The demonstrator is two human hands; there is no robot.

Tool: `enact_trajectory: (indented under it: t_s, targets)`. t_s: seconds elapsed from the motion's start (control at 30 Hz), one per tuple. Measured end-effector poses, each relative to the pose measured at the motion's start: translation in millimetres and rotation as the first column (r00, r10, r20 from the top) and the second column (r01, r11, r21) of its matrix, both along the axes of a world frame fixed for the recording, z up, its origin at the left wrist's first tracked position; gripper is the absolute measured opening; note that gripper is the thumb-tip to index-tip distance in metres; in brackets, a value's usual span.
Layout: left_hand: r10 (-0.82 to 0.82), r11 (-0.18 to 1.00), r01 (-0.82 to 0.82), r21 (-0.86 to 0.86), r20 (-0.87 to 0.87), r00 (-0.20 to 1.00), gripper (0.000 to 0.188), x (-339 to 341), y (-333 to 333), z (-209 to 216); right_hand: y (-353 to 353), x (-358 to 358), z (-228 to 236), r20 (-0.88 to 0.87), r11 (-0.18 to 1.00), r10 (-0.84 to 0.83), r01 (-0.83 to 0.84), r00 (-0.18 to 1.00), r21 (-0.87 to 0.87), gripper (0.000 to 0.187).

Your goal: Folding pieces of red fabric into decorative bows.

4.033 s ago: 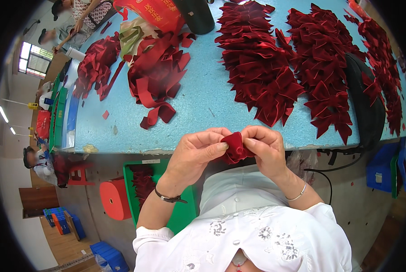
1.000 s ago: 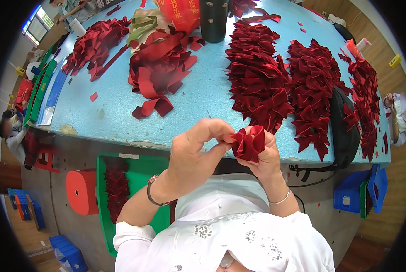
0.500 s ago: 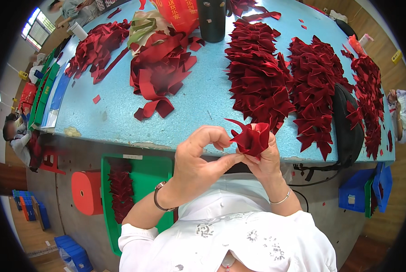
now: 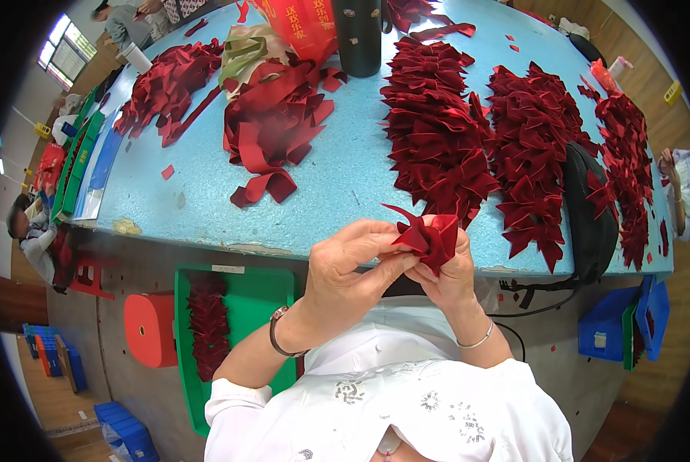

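A dark red ribbon bow (image 4: 431, 240) with pointed ends is held in front of me, just past the near table edge. My right hand (image 4: 451, 269) grips it from the right and below, fingers partly hidden behind the ribbon. My left hand (image 4: 352, 266) pinches its left side between thumb and fingers. Beyond my hands lie long rows of finished-looking red bows (image 4: 437, 146), with another row (image 4: 531, 154) beside them. Loose red ribbon strips (image 4: 271, 127) are heaped to the left of these rows.
A dark tumbler (image 4: 359, 38) and a red bag (image 4: 302, 27) stand at the far side. A black bag (image 4: 591, 208) hangs over the right table edge. Below left are a green crate (image 4: 245, 308) holding bows and a red stool (image 4: 151, 329). Co-workers sit around the table.
My left hand has come in to the right, its raised fingers closing onto the bow's left side. The bow has turned slightly in my right hand.
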State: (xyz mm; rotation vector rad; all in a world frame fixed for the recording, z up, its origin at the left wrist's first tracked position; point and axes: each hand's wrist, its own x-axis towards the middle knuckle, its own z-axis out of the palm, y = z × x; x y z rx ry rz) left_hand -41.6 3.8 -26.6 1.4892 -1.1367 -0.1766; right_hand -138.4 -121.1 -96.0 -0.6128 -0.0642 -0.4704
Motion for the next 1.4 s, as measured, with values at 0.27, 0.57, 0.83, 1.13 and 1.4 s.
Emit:
enact_trajectory:
  t_s: [0.27, 0.57, 0.83, 1.13, 1.4]
  targets:
    - [0.012, 1.0, -0.012, -0.005, 0.081, 0.997, 0.019, -4.1, -2.5, -5.7, 2.4, 0.4, -2.5, 0.023, 0.997, 0.055, -0.056, 0.998, 0.052, 0.017]
    - [0.119, 0.992, -0.129, 0.016, 0.29, 0.95, 0.021, -7.2, -2.5, -3.2, 4.9, -1.7, 1.0, -0.07, 0.989, -0.101, 0.093, 0.992, -0.117, 0.014]
    - [0.154, 0.988, -0.141, -0.063, 0.309, 0.938, 0.024, -3.7, -6.1, -12.2, 10.5, 1.3, -0.8, -0.089, 0.964, -0.209, 0.189, 0.974, -0.186, 0.013]
    - [0.229, 0.964, -0.216, -0.158, 0.07, 0.971, 0.021, -9.2, -0.8, -28.1, 17.6, 5.5, 6.0, -0.047, 0.996, -0.079, 0.08, 0.996, 0.026, 0.014]
    - [0.183, 0.974, -0.149, -0.169, 0.209, 0.961, 0.026, -5.1, -4.6, -21.3, 21.4, 6.3, 8.9, -0.059, 0.915, -0.33, 0.303, 0.942, -0.266, 0.019]
